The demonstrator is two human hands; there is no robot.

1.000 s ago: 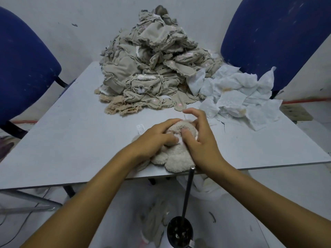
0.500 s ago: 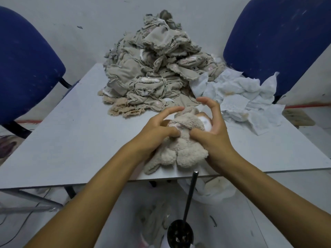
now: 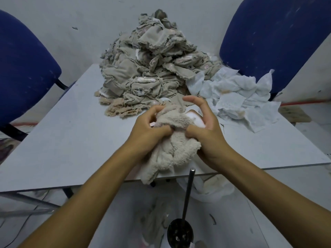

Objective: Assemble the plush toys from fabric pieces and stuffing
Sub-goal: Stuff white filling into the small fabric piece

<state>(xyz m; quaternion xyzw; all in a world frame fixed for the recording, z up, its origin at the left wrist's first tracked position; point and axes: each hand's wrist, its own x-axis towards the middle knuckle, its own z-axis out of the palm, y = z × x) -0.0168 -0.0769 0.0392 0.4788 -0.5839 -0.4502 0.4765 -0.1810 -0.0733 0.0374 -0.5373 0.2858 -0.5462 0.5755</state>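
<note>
In the head view, the left hand and the right hand are both gripping the plush toy with curled fingers, just over the near edge of the tabletop. White stuffing is showing at its far end (the opening, I think). To do this step well, the thumbs should be pressing the filling inward while the fingers are keeping the seam wide. The toy's long axis is running from far to near, its limp end hanging toward the person, in front of the fabric pile.
</note>
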